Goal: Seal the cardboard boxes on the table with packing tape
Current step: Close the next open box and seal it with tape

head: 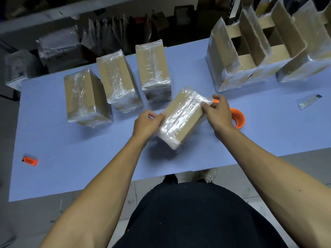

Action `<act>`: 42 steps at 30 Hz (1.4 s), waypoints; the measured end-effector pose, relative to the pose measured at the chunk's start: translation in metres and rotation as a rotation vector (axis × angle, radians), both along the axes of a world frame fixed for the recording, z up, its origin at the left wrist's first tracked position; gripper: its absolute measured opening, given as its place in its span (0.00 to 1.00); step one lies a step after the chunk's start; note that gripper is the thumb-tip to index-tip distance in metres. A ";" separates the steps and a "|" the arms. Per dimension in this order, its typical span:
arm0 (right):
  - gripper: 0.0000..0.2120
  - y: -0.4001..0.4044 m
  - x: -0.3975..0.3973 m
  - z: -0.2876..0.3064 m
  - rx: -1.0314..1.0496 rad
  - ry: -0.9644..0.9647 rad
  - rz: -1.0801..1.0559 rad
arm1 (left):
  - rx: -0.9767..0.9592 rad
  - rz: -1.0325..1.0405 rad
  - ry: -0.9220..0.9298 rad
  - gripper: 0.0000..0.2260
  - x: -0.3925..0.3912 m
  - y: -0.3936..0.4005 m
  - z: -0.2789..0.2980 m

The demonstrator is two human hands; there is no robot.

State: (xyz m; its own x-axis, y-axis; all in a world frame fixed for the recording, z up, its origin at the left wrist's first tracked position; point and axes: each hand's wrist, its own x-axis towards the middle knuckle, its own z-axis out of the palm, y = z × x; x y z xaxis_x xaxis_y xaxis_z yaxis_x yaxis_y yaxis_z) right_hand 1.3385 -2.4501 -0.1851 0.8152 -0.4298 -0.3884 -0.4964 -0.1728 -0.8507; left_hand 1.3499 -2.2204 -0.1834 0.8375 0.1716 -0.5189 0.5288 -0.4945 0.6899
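Note:
A small cardboard box [180, 119] wrapped in clear tape is tilted above the middle of the blue table [71, 167]. My left hand [147, 123] grips its near-left side. My right hand [217, 111] pinches its far-right corner. Behind my right hand lies an orange tape dispenser [239, 118], partly hidden. Three taped boxes stand in a row behind: one on the left [86, 97], one in the middle [117, 79], one on the right [153, 68].
A large open cardboard divider tray [250, 51] covered in tape fills the table's back right. A small clear cutter [309, 102] lies at the right. An orange object [30, 161] lies near the front left edge. Bags and parcels are piled behind the table.

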 end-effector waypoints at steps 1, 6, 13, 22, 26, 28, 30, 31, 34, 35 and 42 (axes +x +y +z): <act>0.19 0.001 0.000 -0.001 -0.005 -0.011 0.007 | -0.008 -0.064 0.052 0.14 -0.003 0.000 0.000; 0.18 0.011 0.002 -0.001 -0.033 -0.034 0.192 | -0.164 -0.280 0.277 0.19 -0.007 -0.007 0.004; 0.19 0.005 0.007 0.004 -0.038 -0.022 0.344 | -0.479 0.038 -0.039 0.17 0.011 -0.053 -0.007; 0.42 -0.036 -0.007 -0.024 -0.647 0.280 0.407 | -0.398 -0.101 -0.008 0.10 0.015 -0.047 -0.007; 0.35 -0.042 -0.012 -0.030 -0.681 0.334 0.365 | -0.394 -0.172 0.047 0.09 0.011 -0.039 -0.004; 0.27 -0.045 -0.022 -0.028 -0.760 0.275 0.414 | -0.398 -0.216 0.087 0.10 0.010 -0.037 -0.001; 0.22 -0.048 -0.027 -0.019 -0.701 0.132 0.334 | -0.365 -0.269 0.116 0.11 0.011 -0.038 0.003; 0.23 -0.050 -0.024 -0.016 -0.658 0.106 0.276 | -0.344 -0.287 0.117 0.11 0.011 -0.039 0.004; 0.18 -0.054 -0.014 -0.001 -0.552 0.089 0.141 | -0.308 -0.301 0.108 0.11 0.010 -0.044 0.008; 0.16 -0.054 -0.013 0.006 -0.534 0.042 0.136 | -0.302 -0.288 0.100 0.11 0.009 -0.044 0.008; 0.23 -0.053 -0.019 0.043 -0.659 -0.128 0.458 | -0.191 -0.319 0.059 0.12 0.001 -0.041 0.012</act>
State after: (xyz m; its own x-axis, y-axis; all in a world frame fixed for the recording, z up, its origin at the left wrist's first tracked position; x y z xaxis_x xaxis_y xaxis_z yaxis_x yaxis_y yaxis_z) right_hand 1.3195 -2.5030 -0.1416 0.9866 -0.1503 -0.0632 -0.1602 -0.8206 -0.5486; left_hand 1.3510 -2.2618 -0.1713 0.8008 -0.1975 -0.5654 0.4108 -0.5058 0.7585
